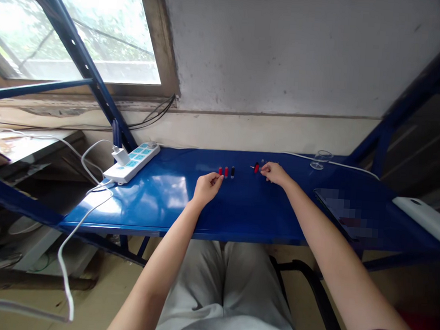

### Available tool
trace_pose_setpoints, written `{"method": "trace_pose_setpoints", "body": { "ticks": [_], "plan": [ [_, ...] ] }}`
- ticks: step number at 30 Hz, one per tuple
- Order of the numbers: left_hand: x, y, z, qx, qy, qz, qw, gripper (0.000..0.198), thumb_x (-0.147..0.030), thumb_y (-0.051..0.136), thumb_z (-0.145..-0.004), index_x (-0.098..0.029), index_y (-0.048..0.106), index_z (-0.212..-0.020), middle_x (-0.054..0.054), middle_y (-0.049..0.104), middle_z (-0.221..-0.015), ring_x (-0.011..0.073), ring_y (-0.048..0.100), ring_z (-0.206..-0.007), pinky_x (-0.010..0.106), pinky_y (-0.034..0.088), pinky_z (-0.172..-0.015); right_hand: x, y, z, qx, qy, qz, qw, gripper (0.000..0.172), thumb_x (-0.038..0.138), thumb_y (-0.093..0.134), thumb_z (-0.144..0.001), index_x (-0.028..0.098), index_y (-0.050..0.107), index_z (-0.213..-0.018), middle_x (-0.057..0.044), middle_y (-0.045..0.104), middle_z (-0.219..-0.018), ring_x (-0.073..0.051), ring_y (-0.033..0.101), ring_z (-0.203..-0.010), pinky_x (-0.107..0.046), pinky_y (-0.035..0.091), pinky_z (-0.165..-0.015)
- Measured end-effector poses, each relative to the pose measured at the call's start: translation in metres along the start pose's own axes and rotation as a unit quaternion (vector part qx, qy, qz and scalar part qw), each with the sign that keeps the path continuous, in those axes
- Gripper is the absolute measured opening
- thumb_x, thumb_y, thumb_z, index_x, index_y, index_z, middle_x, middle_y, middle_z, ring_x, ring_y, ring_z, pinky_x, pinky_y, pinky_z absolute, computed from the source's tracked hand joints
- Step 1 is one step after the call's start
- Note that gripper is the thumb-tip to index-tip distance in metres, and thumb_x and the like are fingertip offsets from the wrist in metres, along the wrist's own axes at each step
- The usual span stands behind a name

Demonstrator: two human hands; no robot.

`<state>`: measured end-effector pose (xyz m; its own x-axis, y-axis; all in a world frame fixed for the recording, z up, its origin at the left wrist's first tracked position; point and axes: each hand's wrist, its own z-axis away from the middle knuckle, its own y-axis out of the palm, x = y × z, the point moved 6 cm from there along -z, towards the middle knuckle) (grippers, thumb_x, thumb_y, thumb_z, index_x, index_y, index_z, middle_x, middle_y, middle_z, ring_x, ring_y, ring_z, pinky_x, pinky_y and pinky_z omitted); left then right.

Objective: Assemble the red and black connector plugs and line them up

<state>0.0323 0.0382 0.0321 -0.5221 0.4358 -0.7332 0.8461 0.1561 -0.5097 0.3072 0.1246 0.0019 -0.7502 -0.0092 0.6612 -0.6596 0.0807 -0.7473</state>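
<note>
Small coloured cylinders stand in a short row on the blue tabletop (157, 201). The left red cylinder (220, 170) is at the pinched fingertips of my left hand (207, 188). To its right are another red cylinder (226, 172) and a black cylinder (232, 172), both apart from my fingers. Further right lies a small cluster of red and black pieces (256, 167), with a thin pale tip pointing left. Just beside that cluster is my right hand (274, 173), its thumb and fingers closed together. What they hold, if anything, is too small to make out.
A white power strip (131, 164) with a plugged-in charger and cables sits at the left end. Toward the right are a clear glass (320, 161), a dark flat, partly blurred object (337, 213) and a white device (427, 219). Blue frame posts flank the table.
</note>
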Motion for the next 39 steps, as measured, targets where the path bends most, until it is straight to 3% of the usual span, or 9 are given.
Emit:
{"method": "trace_pose_setpoints", "body": {
  "ticks": [3, 10, 23, 27, 31, 33, 35, 39],
  "plan": [
    [-0.001, 0.0, 0.0, -0.002, -0.002, 0.0, 1.0, 0.033, -0.045, 0.047, -0.081, -0.016, 0.06, -0.07, 0.0, 0.056, -0.053, 0.0088, 0.048, -0.045, 0.02, 0.034, -0.046, -0.007, -0.006, 0.0, -0.002, 0.038, -0.006, 0.999, 0.009, 0.017, 0.062, -0.072, 0.014, 0.06, -0.08, 0.0, 0.059, -0.055, -0.01, 0.053, -0.045, -0.022, 0.042, -0.049],
    [0.003, 0.001, 0.0, 0.0, -0.002, 0.004, 1.0, 0.033, -0.044, 0.047, -0.081, -0.016, 0.06, -0.071, 0.0, 0.056, -0.053, 0.0087, 0.048, -0.045, 0.02, 0.034, -0.046, -0.005, -0.003, -0.001, -0.056, -0.002, 0.054, 0.997, 0.015, 0.027, 0.064, -0.069, 0.016, 0.057, -0.061, -0.002, 0.062, -0.061, -0.012, 0.055, -0.053, -0.023, 0.041, -0.055],
    [0.005, 0.001, -0.001, 0.0, -0.005, 0.002, 1.0, 0.034, -0.045, 0.047, -0.082, -0.016, 0.06, -0.071, 0.0, 0.057, -0.053, 0.0092, 0.049, -0.045, 0.02, 0.035, -0.047, -0.005, 0.002, -0.005, -0.089, -0.045, 0.117, 0.988, 0.014, 0.031, 0.065, -0.067, 0.019, 0.06, -0.06, -0.003, 0.062, -0.063, -0.015, 0.057, -0.059, -0.025, 0.039, -0.054],
    [0.004, 0.001, 0.0, -0.001, -0.004, 0.003, 1.0, 0.034, -0.045, 0.046, -0.082, -0.016, 0.06, -0.071, 0.0, 0.057, -0.054, 0.0092, 0.049, -0.045, 0.02, 0.035, -0.047, -0.004, 0.0, -0.008, -0.061, -0.025, 0.109, 0.992, 0.013, 0.029, 0.069, -0.062, 0.018, 0.062, -0.063, -0.002, 0.063, -0.062, -0.015, 0.059, -0.057, -0.024, 0.042, -0.054],
    [0.003, 0.001, -0.001, -0.001, 0.0, -0.002, 1.0, 0.034, -0.045, 0.046, -0.082, -0.016, 0.061, -0.071, 0.0, 0.057, -0.054, 0.0092, 0.049, -0.045, 0.02, 0.034, -0.046, -0.004, -0.011, 0.003, 0.015, 0.053, 0.09, 0.994, 0.024, 0.031, 0.07, -0.062, 0.015, 0.064, -0.079, 0.0, 0.057, -0.046, -0.015, 0.057, -0.045, -0.026, 0.043, -0.049],
    [0.002, 0.001, -0.001, -0.001, 0.003, -0.003, 1.0, 0.034, -0.045, 0.046, -0.082, -0.016, 0.061, -0.071, 0.0, 0.057, -0.054, 0.0092, 0.049, -0.045, 0.02, 0.034, -0.046, 0.006, -0.021, 0.015, 0.005, 0.057, 0.09, 0.994, 0.021, 0.03, 0.069, -0.065, 0.015, 0.064, -0.077, -0.001, 0.056, -0.043, -0.016, 0.057, -0.045, -0.026, 0.043, -0.05],
    [0.002, 0.001, -0.001, -0.002, 0.004, -0.002, 1.0, 0.034, -0.045, 0.046, -0.081, -0.016, 0.061, -0.071, 0.001, 0.057, -0.054, 0.0092, 0.048, -0.045, 0.02, 0.034, -0.046, 0.025, -0.022, 0.028, -0.002, 0.016, 0.074, 0.997, 0.016, 0.031, 0.067, -0.068, 0.016, 0.062, -0.068, -0.003, 0.06, -0.049, -0.015, 0.057, -0.045, -0.026, 0.044, -0.051],
    [0.002, 0.001, 0.0, -0.002, 0.001, -0.002, 1.0, 0.034, -0.046, 0.047, -0.081, -0.016, 0.061, -0.072, 0.0, 0.057, -0.054, 0.0093, 0.048, -0.045, 0.02, 0.034, -0.046, 0.066, 0.005, 0.047, 0.026, -0.08, 0.0, 0.996, 0.017, 0.032, 0.065, -0.07, 0.017, 0.064, -0.077, -0.005, 0.067, -0.067, -0.014, 0.06, -0.055, -0.024, 0.046, -0.057]
  ]
}}
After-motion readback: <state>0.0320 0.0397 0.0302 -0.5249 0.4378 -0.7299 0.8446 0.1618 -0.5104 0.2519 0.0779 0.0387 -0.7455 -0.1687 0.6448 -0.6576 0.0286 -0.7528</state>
